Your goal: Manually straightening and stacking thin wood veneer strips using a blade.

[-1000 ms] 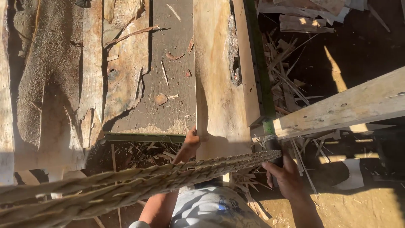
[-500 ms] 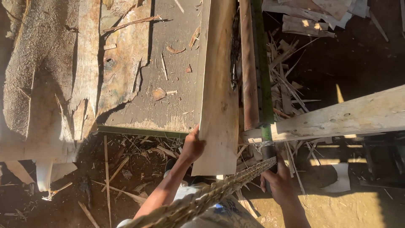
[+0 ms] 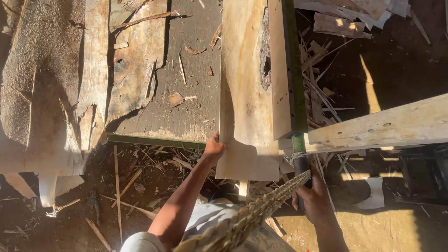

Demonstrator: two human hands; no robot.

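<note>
My left hand (image 3: 213, 149) grips the near left edge of a pale wooden plank (image 3: 245, 93) that lies lengthwise on a grey table top (image 3: 189, 74) and overhangs its near edge. My right hand (image 3: 313, 196) is closed around a dark handle (image 3: 301, 163) that hangs below a green-edged guide rail (image 3: 290, 65) running along the plank's right side. The plank has a dark rotted hole near the rail. A braided straw brim (image 3: 247, 219) crosses the bottom of the view in front of my arms.
Rough bark slabs (image 3: 51, 93) cover the left of the table. A pale wooden beam (image 3: 387, 126) juts to the right. Offcuts and splinters (image 3: 326, 79) litter the dark ground beyond and below the table.
The plank now reaches a little farther over the near table edge. My left hand stays on its near left edge. The straw brim has swung from across the frame to the bottom centre.
</note>
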